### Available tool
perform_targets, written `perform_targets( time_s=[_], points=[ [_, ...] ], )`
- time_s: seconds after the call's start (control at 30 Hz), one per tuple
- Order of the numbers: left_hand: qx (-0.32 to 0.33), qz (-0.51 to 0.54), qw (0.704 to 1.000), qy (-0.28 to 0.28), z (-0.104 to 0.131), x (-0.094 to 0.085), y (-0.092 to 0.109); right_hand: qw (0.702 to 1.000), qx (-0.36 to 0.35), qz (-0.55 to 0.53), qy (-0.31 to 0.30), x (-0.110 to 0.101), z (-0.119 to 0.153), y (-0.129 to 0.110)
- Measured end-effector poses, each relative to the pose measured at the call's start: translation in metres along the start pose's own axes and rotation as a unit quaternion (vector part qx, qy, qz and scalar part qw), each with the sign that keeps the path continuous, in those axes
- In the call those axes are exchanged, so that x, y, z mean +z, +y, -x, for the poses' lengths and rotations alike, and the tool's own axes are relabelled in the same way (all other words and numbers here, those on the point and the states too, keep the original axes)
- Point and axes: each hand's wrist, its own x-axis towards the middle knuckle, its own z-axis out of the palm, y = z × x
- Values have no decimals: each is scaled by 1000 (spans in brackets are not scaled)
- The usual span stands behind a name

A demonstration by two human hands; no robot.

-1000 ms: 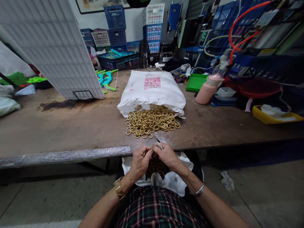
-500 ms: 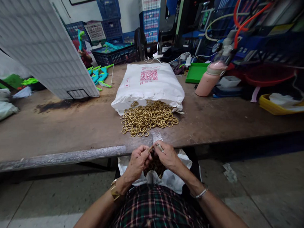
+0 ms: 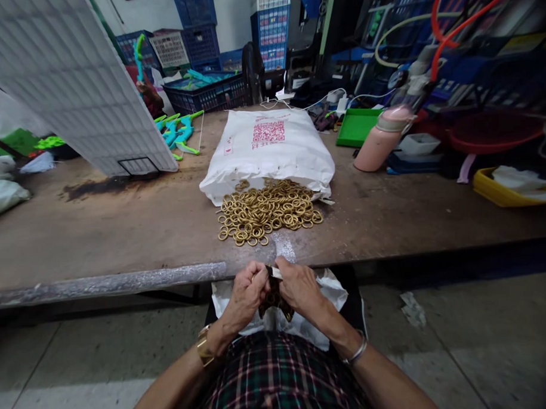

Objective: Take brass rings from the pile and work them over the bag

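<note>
My left hand [image 3: 248, 293] is closed in a pinch at the table edge, fingertips close to my right hand. What it grips is mostly hidden; it seems to be a gold-coloured ring. My right hand [image 3: 300, 287] is closed around a small pale, flat tool [image 3: 276, 273] that points toward the left fingertips; its exact kind is unclear. Below both hands, a white bag [image 3: 320, 328] lies open on my lap with darker gold rings [image 3: 273, 299] inside. Ahead on the table, a heap of gold rings [image 3: 267, 213] spills from the mouth of a white printed sack [image 3: 271, 142].
The brown table [image 3: 157, 226] has a taped front edge. A pale ribbed panel [image 3: 90, 97] stands at left beside turquoise toy bows [image 3: 178, 135]. To the right are a green tray [image 3: 357, 127], a pink bottle [image 3: 380, 142] and a yellow tray [image 3: 500, 190]. Another person's hand [image 3: 148, 89] shows behind the panel.
The pale tool in my right hand has turned and now shows between both hands. My right hand has rolled over slightly; the left has barely moved. The view has shifted a little.
</note>
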Motion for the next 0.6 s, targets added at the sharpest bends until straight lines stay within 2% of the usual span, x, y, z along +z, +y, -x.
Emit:
perform_targets(
  time_s=[0.1, 0.2, 0.3, 0.4, 0.6],
  points=[
    [-44, 24, 998, -40, 14, 0, 4, 998, 49, 10, 34, 1, -10, 3],
    [-94, 79, 990, -72, 21, -2, -2, 996, 54, -1, 70, -2, -25, 0],
    [-127, 150, 978, -64, 17, -8, -17, 993, 63, -13, 97, -4, -43, -10],
    [-143, 185, 971, -44, 10, -14, -30, 992, 83, -1, 99, 0, -59, -17],
    [-176, 256, 948, -66, 8, -23, -37, 991, 101, 8, 90, 8, -70, -16]
  ],
)
